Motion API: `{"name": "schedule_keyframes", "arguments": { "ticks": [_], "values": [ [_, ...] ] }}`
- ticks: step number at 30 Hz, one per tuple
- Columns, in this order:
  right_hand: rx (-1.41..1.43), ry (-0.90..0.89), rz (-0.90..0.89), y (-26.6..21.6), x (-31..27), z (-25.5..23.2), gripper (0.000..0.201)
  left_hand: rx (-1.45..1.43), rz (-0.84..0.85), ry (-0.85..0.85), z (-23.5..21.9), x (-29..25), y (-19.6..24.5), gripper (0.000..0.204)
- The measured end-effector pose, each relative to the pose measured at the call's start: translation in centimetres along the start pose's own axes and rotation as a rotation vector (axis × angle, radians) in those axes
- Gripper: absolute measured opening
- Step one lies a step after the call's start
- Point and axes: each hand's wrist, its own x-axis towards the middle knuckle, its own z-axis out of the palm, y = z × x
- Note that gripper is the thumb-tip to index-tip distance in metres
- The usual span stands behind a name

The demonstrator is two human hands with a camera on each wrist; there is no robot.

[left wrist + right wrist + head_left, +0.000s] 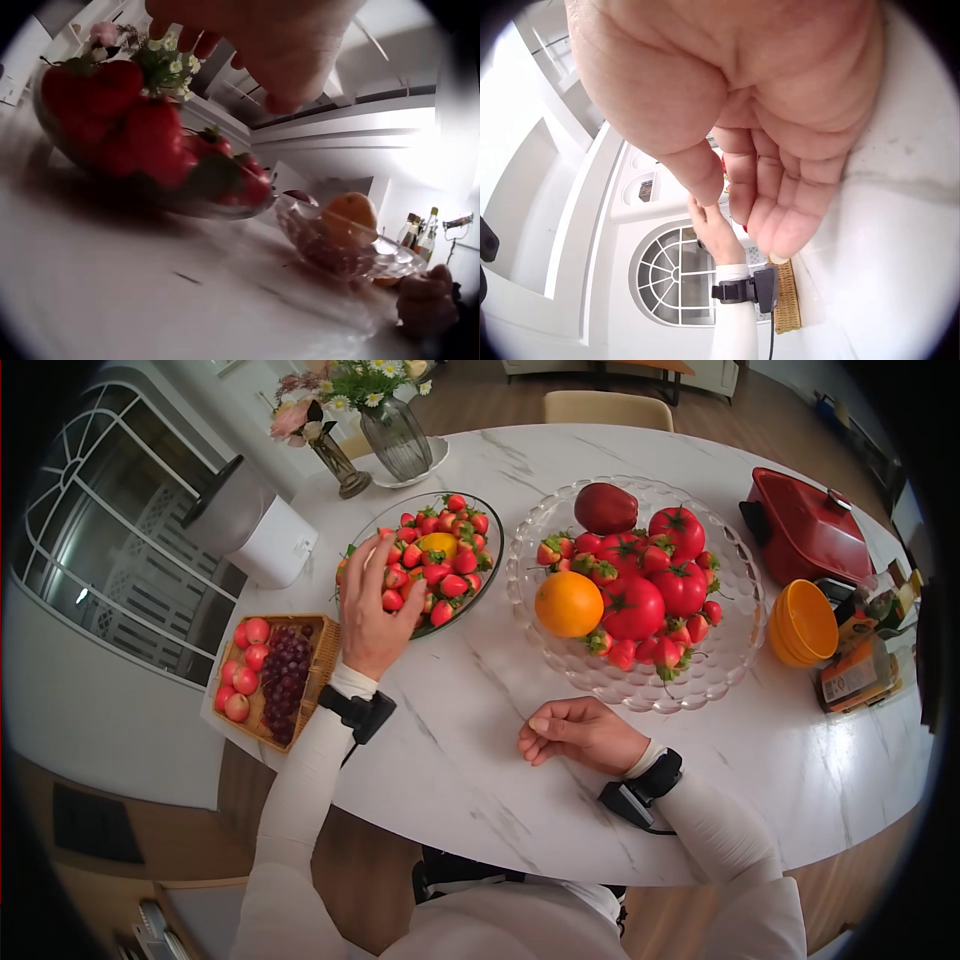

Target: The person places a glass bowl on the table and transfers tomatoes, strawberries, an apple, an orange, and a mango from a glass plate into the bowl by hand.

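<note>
Shirt front, head view [500, 930]: filling the near edge, below the tabletop [425, 775].
Left hand, head view [380, 618]: hovering palm-down at the left side of the glass bowl [488, 582], fingers spreading, nothing showing in the grasp; contact with fruit impossible to tell.
Strawberries, head view [453, 586]: lying heaped in the glass bowl, around a yellow fruit [438, 544], directly under and just to the right of the left fingers; pointing every which way, sharing no one long axis.
Right hand, head view [585, 735]: resting on the tabletop, well apart from the strawberries, fingers curling loosely, holding nothing; sitting nearer the scalloped dish [700, 686] with its orange [569, 604].
Nearer hand: clearly being the left; from the right one, strawberries lying forward and leftward.
Left hand, left wrist view: arching above the bowl, fingers reaching over the fruit, thumb hanging apart from them.
Strawberries, left wrist view: blurring, rising close beneath those fingers.
Right hand, right wrist view: bending fingers side by side, thumb standing off, palm showing bare.
Strawberries, right wrist view: mostly hiding behind the fingers, only red bits peeping through.
</note>
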Motion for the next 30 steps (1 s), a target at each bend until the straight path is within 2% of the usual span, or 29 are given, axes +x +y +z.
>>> {"name": "schedule_keyframes", "arguments": {
  "ticks": [2, 6, 10, 18, 30],
  "values": [
    [0.000, 0.002, 0.004, 0.0, 0.0, 0.0, 0.029, 0.264, -0.024, -0.135, -0.8, -0.9, -1.8, 0.067],
    [-0.016, 0.002, 0.006, 0.0, 0.0, 0.1, 0.029, 0.377, 0.002, -0.334, -0.9, -2.4, -3.5, 0.071],
    [-0.002, -0.004, 0.005, -0.1, -0.1, 0.1, 0.029, 0.341, -0.050, -0.329, -0.8, -2.1, -3.6, 0.067],
    [0.011, -0.014, 0.000, -0.1, -0.1, 0.0, 0.028, 0.227, -0.041, -0.279, -0.4, -2.1, -4.3, 0.042],
    [0.006, -0.005, 0.009, 0.0, -0.1, 0.0, 0.028, 0.160, -0.050, -0.189, -0.1, -2.4, -5.2, 0.030]
  ]
}}
